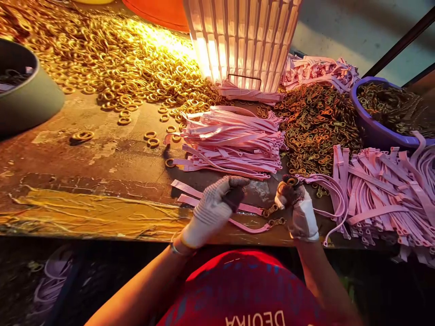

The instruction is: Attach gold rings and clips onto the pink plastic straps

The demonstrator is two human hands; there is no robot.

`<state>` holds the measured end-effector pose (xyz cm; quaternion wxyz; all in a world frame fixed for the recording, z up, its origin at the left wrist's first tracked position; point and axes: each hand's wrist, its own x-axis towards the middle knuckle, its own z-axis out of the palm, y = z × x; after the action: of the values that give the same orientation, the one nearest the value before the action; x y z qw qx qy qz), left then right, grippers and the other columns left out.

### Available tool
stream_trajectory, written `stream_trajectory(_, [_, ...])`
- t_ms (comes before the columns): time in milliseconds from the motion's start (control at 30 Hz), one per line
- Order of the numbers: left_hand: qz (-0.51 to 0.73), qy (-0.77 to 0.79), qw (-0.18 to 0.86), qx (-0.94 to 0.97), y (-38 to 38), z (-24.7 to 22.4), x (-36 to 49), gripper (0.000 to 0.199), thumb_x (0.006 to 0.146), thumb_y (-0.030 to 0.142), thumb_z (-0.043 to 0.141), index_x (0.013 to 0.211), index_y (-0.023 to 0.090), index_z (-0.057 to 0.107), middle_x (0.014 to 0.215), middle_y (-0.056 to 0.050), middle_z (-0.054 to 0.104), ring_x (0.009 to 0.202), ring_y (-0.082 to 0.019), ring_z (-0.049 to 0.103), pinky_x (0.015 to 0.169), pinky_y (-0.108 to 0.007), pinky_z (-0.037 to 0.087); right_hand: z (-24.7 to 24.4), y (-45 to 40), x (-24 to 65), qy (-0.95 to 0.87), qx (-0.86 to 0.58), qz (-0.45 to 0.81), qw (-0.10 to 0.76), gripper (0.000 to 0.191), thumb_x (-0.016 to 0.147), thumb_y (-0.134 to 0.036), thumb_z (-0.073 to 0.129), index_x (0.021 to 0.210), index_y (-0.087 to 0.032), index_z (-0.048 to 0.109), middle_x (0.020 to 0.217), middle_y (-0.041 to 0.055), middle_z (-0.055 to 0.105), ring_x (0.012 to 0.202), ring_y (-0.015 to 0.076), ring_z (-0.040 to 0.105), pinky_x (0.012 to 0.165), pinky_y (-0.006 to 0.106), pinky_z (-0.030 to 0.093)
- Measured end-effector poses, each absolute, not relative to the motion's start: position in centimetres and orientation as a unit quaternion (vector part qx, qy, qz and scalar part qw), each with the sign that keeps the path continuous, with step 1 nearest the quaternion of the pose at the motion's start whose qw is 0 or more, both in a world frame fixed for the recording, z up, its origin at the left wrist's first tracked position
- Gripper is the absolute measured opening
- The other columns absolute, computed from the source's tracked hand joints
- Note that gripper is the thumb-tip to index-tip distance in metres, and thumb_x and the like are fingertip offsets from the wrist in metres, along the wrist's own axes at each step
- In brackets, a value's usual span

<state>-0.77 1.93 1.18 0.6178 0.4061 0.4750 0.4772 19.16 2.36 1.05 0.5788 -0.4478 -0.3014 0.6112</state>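
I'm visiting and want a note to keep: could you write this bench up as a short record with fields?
Left hand: gloved, over two pink straps
Right hand: gloved, curled around a metal ring
Middle: strap pile
Far left: gold-coloured rings
Right: metal clasps, purple tub, more pink straps

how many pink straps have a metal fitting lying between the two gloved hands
2. The upper fitting is just below and left of the right hand's fingers; the lower fitting is below it, slightly right. The hands may hide more.
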Motion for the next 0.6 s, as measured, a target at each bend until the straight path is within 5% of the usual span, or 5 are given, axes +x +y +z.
stream_trajectory(133, [0.380,0.337,0.841,0.185,2.2,-0.7,-0.7,0.028,0.078,0.039,0.070,0.088,0.012,0.068,0.065,-0.003,0.061,0.041,-0.006,0.041,0.037,-0.018,0.024,0.8,1.4,19.1,-0.442,-0.475,0.554,0.522,0.029,0.079,-0.032,0.085,0.102,-0.024,0.070,0.090,0.0000,0.068,0.074,0.0129,0.064,0.066,0.024,0.054])
stream_trajectory(267, [0.296,0.303,0.898,0.118,1.7,-2.3,0.5,0.034,0.081,0.043,0.074,0.088,0.010,0.070,0.074,-0.008,0.068,0.052,-0.010,0.056,0.045,-0.018,0.039,0.5,0.7,19.1,-0.665,-0.411,0.437,0.446,0.026,0.089,-0.026,0.075,0.115,-0.025,0.070,0.096,0.0032,0.072,0.082,0.0170,0.068,0.077,0.029,0.057])
stream_trajectory(433, [0.276,0.327,0.868,0.253,1.7,-1.8,0.4,0.028,0.075,0.036,0.080,0.084,0.011,0.070,0.070,-0.004,0.064,0.054,-0.009,0.051,0.050,-0.020,0.039,0.6,0.8,20.1,-0.803,-0.356,0.276,0.391,0.036,0.092,-0.019,0.067,0.127,-0.026,0.063,0.103,0.0064,0.070,0.086,0.0180,0.068,0.077,0.029,0.058])
stream_trajectory(600, [0.316,0.413,0.766,0.379,2.2,-0.7,0.2,0.028,0.082,0.041,0.074,0.083,0.016,0.062,0.061,0.003,0.053,0.050,-0.007,0.040,0.046,-0.021,0.029,-0.1,-0.1,21.1,-0.780,-0.468,0.243,0.338,0.041,0.098,-0.016,0.051,0.139,-0.024,0.053,0.123,0.0115,0.068,0.110,0.0236,0.068,0.096,0.038,0.057])
